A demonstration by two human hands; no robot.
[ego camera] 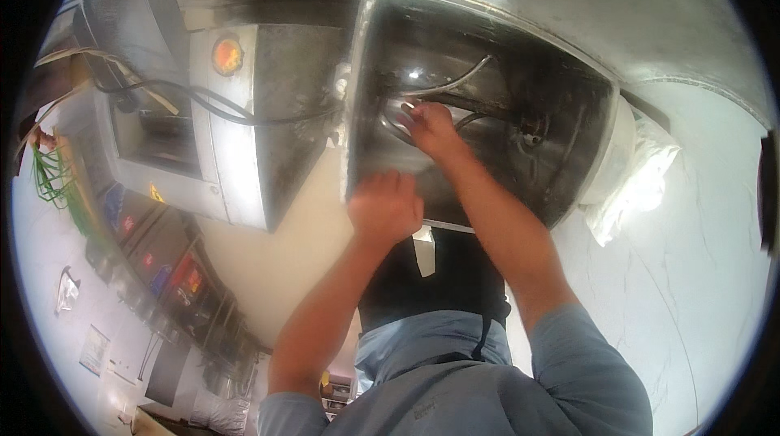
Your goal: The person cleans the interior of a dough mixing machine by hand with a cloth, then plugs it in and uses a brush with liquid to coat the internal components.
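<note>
Before me lies a dark, soiled metal basin point(475, 180) with a pale rim. My left hand point(387, 201) rests closed at the near left edge of the basin; whether anything is inside it cannot be seen. Over the basin, my right hand point(429, 125) has its fingers bent at a curved metal tube point(460, 79), whose bend runs beside the fingertips. A small shiny part shows at those fingertips, but its kind is unclear. Toward the basin's right side sits a small fitting point(531, 138).
Left of the basin stands a metal appliance point(234, 149) with an orange round spot, and a dark cable point(225, 113) crosses it. A white plastic bag point(640, 174) hangs at the right. Green leafy stalks point(52, 177) and shelves point(189, 277) are at far left.
</note>
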